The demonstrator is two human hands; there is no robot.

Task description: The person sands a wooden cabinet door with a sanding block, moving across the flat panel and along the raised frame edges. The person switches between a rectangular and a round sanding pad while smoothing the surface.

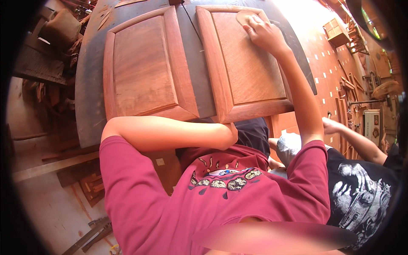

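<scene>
Two framed wooden panel doors lie side by side on a dark tabletop [91, 85]. Toward the far right corner of the right door [250, 68], my right hand [265, 36] presses a flat tan pad [242, 18], which looks like sandpaper, onto the wood with its fingers closed over it. My left forearm crosses in front of my body below the left door [142, 68]. At the near edge of the right door, close to its left corner, is my left hand [229, 135]; it looks bent, and its fingers are mostly hidden.
A co-worker in a black printed shirt [361, 191] is close on my right, one arm [357, 138] reaching forward. A dark cord [191, 21] runs between the doors. Wood scraps and dark machinery [40, 59] stand at left. A wooden box [336, 32] sits on the tiled floor at right.
</scene>
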